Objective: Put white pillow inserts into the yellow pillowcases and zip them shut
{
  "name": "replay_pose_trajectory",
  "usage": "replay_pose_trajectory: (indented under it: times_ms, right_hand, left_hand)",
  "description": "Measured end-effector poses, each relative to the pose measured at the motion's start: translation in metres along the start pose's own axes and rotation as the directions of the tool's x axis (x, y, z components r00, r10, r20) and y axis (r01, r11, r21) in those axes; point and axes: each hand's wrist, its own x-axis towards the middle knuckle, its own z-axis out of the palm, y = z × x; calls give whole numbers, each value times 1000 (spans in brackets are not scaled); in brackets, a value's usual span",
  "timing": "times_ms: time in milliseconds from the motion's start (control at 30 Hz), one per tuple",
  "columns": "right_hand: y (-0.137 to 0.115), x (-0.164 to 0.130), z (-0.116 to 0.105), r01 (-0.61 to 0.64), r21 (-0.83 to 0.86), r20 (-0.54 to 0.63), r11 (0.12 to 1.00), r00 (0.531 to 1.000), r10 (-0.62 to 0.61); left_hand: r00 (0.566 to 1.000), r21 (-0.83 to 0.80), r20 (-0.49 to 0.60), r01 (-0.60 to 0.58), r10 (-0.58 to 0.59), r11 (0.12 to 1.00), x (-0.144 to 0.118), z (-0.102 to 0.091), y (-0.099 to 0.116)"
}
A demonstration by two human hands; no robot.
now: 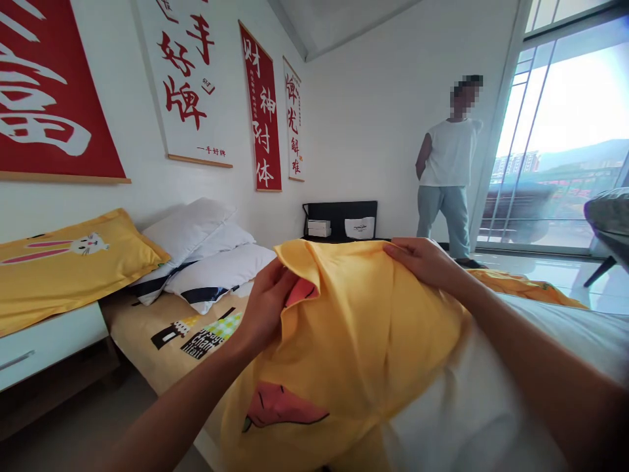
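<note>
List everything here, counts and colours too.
cloth: one, yellow, centre
rabbit pillow: one, yellow, left
bed: one, beige, centre
pillows: several, white, bed
bedding: one, white, right
fabric: one, orange, right
cabinet: one, white, left
scrolls: four, red or white, upper left
stand: one, black, background
boxes: apparently two, white, stand
bag: one, white, stand
person: one, white top, right
window: one, pale, right
seat: one, grey, right
left hand: one, gripping cloth
right hand: one, gripping cloth

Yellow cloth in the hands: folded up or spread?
Partly spread, not flat: the yellow cloth drapes in loose creases between the left hand and right hand, its upper edge curling over at the left.
</note>
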Motion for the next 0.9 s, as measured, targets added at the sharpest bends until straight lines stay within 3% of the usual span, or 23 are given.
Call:
replay_pose_trajectory:
  times_ms: [167, 267, 333, 467, 567, 667, 800, 900]
  right_hand:
    - [14, -2, -3, 9, -94, -61, 996, 998, -14]
    - [23, -8, -1, 10, -103, -27, 995, 1000, -12]
    - [31, -13, 0, -11, -55, 7, 998, 1000, 11]
    - [42, -18, 5, -62, -12, -25, 998, 998, 62]
    - [35, -19, 12, -32, -53, -68, 998, 997, 28]
    - [14, -21, 19, 19, -93, -79, 995, 997, -26]
    - [-7, -28, 22, 124, -206, 0, 971, 992, -127]
    - [-4, -25, 19, 146, -424, 99, 894, 988, -115]
  left_hand:
    - [977, 98, 95, -201, 192, 975, -2, -2, -3]
    - [934, 257, -1, -344, 356, 903, 8, -20, -17]
    - [913, 285, -61, -372, 404, 884, 14, -34, -26]
    - [939, 229, -90, -305, 332, 924, 11, -43, -29]
    - [960, 330, -20, -258, 280, 908, 5, -29, -23]
    - [984, 432, 22, -170, 178, 886, 16, -13, -27]
    - [996, 402, 7, -89, 94, 911, 44, -8, -47]
    - [993, 355, 52, -121, 110, 927, 48, -9, -50]
